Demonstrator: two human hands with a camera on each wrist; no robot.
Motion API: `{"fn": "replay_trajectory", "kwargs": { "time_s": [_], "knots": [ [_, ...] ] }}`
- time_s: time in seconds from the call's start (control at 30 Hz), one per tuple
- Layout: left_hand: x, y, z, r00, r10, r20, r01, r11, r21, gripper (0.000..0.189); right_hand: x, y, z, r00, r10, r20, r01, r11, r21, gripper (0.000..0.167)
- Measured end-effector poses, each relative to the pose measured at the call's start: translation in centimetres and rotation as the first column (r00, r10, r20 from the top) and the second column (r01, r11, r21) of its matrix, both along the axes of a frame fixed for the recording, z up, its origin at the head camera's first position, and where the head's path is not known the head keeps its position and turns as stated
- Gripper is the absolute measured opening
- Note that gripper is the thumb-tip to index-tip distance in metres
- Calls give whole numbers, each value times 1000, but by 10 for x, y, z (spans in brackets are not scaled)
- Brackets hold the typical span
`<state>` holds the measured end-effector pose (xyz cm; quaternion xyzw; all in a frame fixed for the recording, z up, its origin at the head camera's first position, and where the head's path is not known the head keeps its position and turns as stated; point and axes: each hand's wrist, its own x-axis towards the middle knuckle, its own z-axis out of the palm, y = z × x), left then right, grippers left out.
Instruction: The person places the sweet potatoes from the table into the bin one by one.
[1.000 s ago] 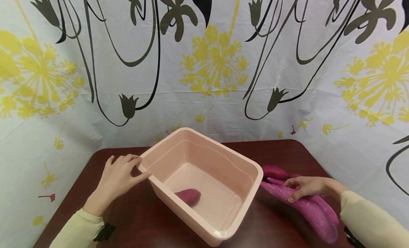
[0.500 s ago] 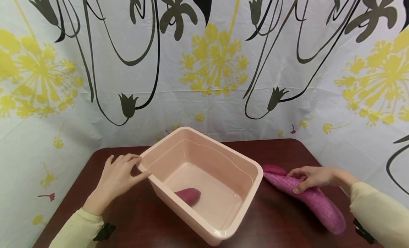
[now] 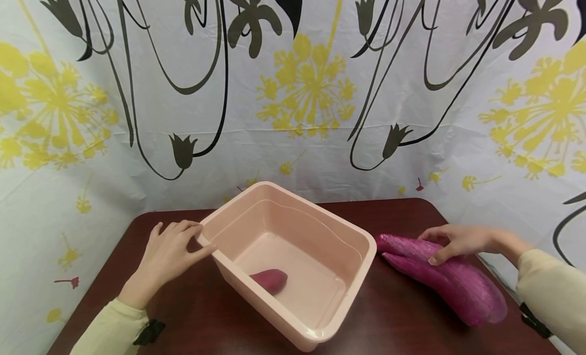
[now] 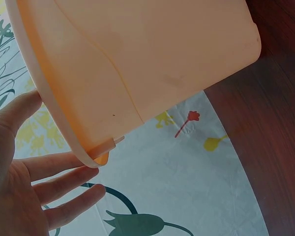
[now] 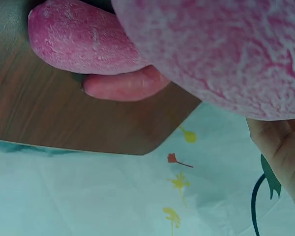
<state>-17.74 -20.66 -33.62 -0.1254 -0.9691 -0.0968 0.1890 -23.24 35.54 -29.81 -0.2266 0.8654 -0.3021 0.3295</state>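
My left hand (image 3: 171,256) holds the left corner of a peach plastic tub (image 3: 293,210), thumb and index finger at the rim; in the left wrist view the index fingertip hooks under the rim (image 4: 42,88). A smaller reddish-purple sweet potato (image 3: 273,280) lies inside the tub, partly hidden by the near wall. On the right, my right hand (image 3: 462,243) grips a long, mottled purple-pink sweet potato (image 3: 476,281) between thumb and fingers. Beside and partly under it shows another one (image 3: 418,270). The right wrist view has a large sweet potato (image 5: 221,54) close up.
A dark red-brown table (image 3: 187,309) bears everything. In the right wrist view a small reddish sweet potato (image 5: 128,84) and a thicker pink one (image 5: 83,39) lie near the table's corner. A white patterned sheet (image 3: 293,161) hangs behind and at both sides.
My right hand has moved right and away from me with the long sweet potato, baring another beneath it. The left hand and tub have stayed in place.
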Motion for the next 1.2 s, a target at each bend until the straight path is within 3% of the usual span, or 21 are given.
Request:
{"fn": "replay_trajectory", "kwargs": {
  "time_s": [0.23, 0.6, 0.97, 1.2],
  "knots": [
    [0, -1, -1, 1000, 1, 1, -1, 1000, 1, 57, -2, -3, 17, 1000, 10, -29, -9, 1000, 25, 46],
    [0, -1, -1, 1000, 3, 12, -3, 1000, 0, 59, -8, -15, 48, 989, 43, -143, -26, 992, 121, 50],
    [-1, -1, 0, 1000, -1, 10, 1, 1000, 1, 57, -17, -37, 75, 984, 37, -175, -4, 982, 188, 58],
    [0, 0, 0, 1000, -2, 6, 2, 1000, 0, 57, -25, -61, 85, 972, 99, -212, -56, 978, 199, 54]
  ]
}}
